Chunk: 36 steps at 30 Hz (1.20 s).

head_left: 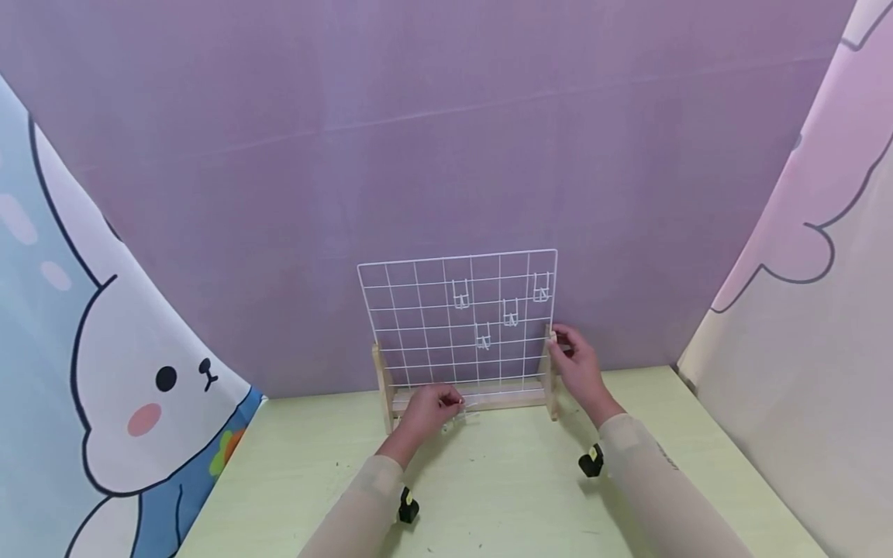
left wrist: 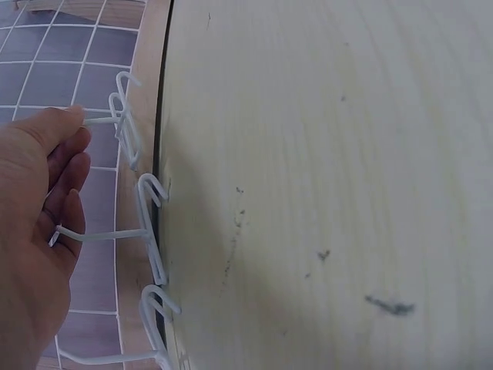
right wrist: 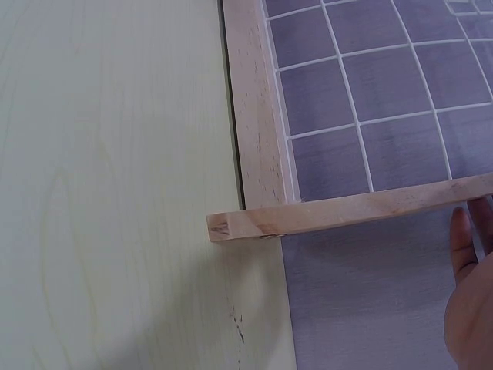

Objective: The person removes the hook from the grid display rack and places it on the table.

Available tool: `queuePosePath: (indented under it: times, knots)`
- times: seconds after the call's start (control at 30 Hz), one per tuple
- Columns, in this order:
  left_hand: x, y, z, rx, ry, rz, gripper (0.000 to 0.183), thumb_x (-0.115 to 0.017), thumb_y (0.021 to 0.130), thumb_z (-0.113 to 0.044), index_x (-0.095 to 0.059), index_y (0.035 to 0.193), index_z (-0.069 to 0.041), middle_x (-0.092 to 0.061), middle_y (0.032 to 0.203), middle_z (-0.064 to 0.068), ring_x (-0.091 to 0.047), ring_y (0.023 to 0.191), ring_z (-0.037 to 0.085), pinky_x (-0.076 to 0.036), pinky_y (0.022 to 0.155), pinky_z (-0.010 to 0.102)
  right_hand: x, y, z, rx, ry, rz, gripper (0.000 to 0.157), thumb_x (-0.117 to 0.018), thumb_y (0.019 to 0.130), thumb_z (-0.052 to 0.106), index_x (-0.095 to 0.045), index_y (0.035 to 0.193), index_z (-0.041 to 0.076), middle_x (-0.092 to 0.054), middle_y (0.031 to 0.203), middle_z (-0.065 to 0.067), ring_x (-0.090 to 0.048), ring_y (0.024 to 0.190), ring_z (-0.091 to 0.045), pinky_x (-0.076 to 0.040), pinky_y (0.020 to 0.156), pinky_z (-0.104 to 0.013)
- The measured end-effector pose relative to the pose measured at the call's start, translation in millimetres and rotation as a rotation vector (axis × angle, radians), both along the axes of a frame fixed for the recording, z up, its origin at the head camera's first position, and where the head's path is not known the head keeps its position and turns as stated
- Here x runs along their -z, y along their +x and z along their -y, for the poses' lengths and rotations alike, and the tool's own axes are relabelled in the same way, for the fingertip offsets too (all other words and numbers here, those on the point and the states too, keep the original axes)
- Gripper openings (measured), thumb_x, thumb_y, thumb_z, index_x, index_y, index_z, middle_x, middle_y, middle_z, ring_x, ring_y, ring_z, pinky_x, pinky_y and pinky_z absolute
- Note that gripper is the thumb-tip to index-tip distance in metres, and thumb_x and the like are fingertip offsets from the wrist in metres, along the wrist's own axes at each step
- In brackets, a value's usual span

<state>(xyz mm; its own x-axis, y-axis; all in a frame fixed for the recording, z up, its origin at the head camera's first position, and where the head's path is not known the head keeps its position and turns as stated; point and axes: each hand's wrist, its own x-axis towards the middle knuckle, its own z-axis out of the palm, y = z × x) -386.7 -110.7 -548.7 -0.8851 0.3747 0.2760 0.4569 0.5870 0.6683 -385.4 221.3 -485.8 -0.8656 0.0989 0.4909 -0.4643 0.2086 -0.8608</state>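
A white wire grid panel stands upright in a wooden stand, with several white wire hooks hung on it. My left hand is low in front of the panel. Its thumb and fingertips pinch the stem of a white wire hook. A second hook has its stem end against the curled fingers, and a third hook lies below the palm. My right hand grips the upper end of the right wooden post, fingertips partly hidden behind it.
The stand is at the back of a pale wood-grain table, close to a purple cloth backdrop. Printed cloth walls rise on both sides, a cartoon rabbit on the left one. Small black devices are worn at both wrists.
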Motion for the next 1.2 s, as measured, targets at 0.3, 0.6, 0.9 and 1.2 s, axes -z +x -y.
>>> queuePosePath:
  times: [0.3, 0.6, 0.9, 1.2]
  knots:
    - [3.2, -1.8, 0, 0.000, -0.018, 0.012, 0.004, -0.081, 0.101, -0.010, -0.083, 0.100, -0.014, -0.075, 0.093, -0.009, -0.067, 0.085, 0.006, -0.061, 0.077, 0.025, 1.5, -1.8, 0, 0.006, 0.001, -0.020, 0.034, -0.064, 0.110, 0.000, -0.062, 0.143, -0.008, -0.066, 0.126, -0.034, -0.060, 0.111, -0.050, -0.053, 0.078, -0.013]
    - [9.6, -5.9, -1, 0.013, -0.023, 0.003, 0.007, -0.083, 0.099, -0.006, -0.082, 0.097, -0.013, -0.076, 0.093, -0.007, -0.068, 0.084, 0.006, -0.061, 0.076, 0.023, 0.8, -1.4, 0, 0.008, 0.004, -0.022, 0.033, -0.065, 0.110, 0.001, -0.062, 0.142, -0.009, -0.066, 0.127, -0.034, -0.060, 0.112, -0.049, -0.052, 0.081, -0.012]
    - [14.1, -8.7, -1, 0.006, -0.044, -0.006, 0.008, -0.083, 0.099, -0.008, -0.082, 0.096, -0.014, -0.075, 0.093, -0.009, -0.067, 0.085, 0.004, -0.061, 0.078, 0.024, 0.9, -1.8, 0, 0.002, 0.010, -0.020, 0.034, -0.065, 0.110, 0.002, -0.062, 0.142, -0.008, -0.066, 0.127, -0.033, -0.061, 0.113, -0.047, -0.052, 0.082, -0.012]
    - [15.3, -10.4, -1, -0.004, -0.055, 0.010, 0.007, -0.084, 0.099, -0.009, -0.083, 0.096, -0.015, -0.076, 0.095, -0.006, -0.068, 0.086, 0.006, -0.061, 0.079, 0.024, 25.5, -26.5, -9, 0.030, 0.027, -0.003, 0.034, -0.064, 0.111, 0.003, -0.062, 0.144, -0.004, -0.066, 0.129, -0.030, -0.061, 0.112, -0.040, -0.053, 0.082, -0.013]
